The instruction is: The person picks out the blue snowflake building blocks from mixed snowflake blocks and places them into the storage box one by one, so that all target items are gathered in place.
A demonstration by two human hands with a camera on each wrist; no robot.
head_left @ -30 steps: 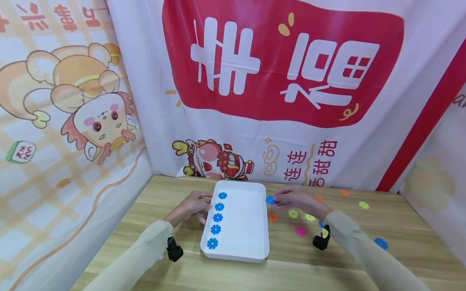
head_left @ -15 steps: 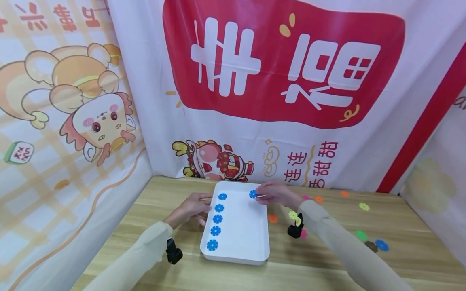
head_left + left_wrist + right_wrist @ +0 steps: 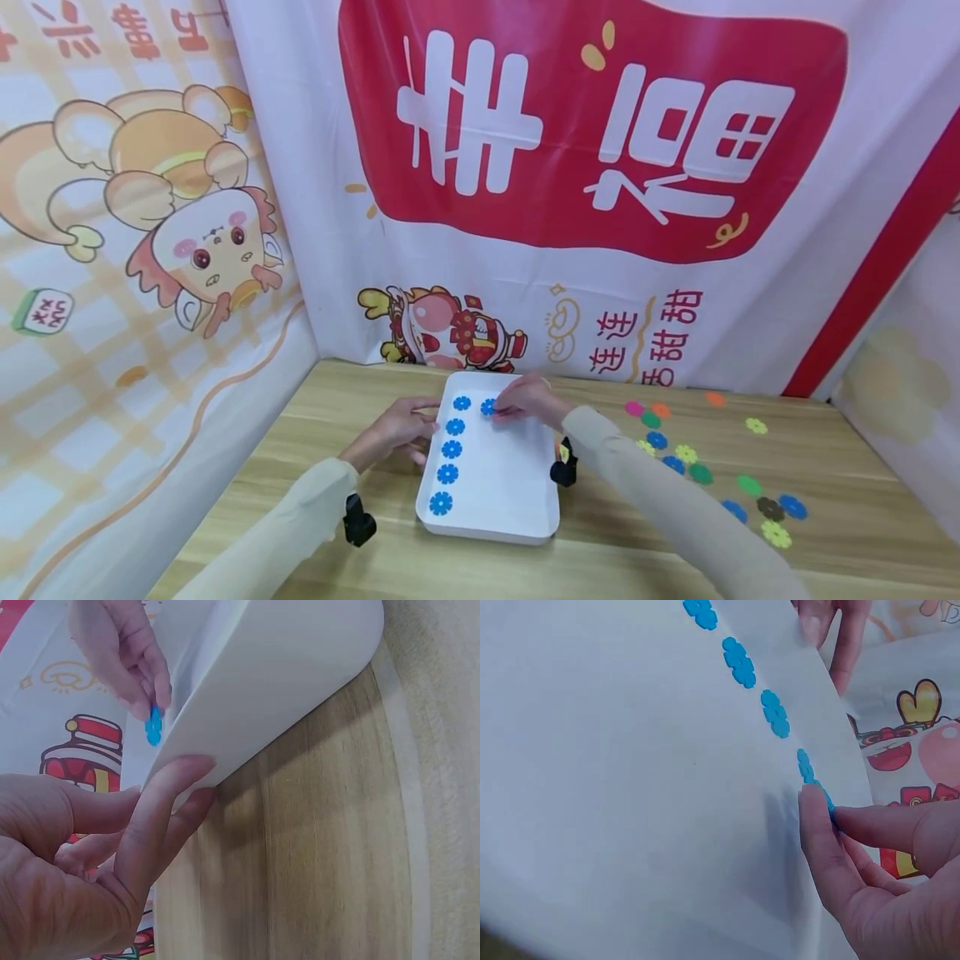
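Observation:
A shallow white tray [image 3: 501, 492] lies on the wooden table, with a column of several blue snowflake discs [image 3: 447, 473] along its left side. My left hand [image 3: 397, 429] holds the tray's left edge; in the left wrist view, its thumb is at the rim and its fingers [image 3: 176, 771] lie against the outer wall. Over the tray's far part, my right hand [image 3: 534, 400] pinches another blue snowflake disc [image 3: 487, 407] between thumb and fingertips. That disc is just right of the column's far end. In the right wrist view, the fingers partly cover it.
To the tray's right, loose snowflake discs are scattered on the table, among them yellow [image 3: 776, 534], green [image 3: 701, 473], orange [image 3: 716, 399] and brown [image 3: 769, 507] ones. A printed cloth [image 3: 570, 250] hangs behind the table.
My right hand has carried the blue snowflake disc leftward from the tray's right edge to near the column's far end. The left hand stays at the tray's left edge.

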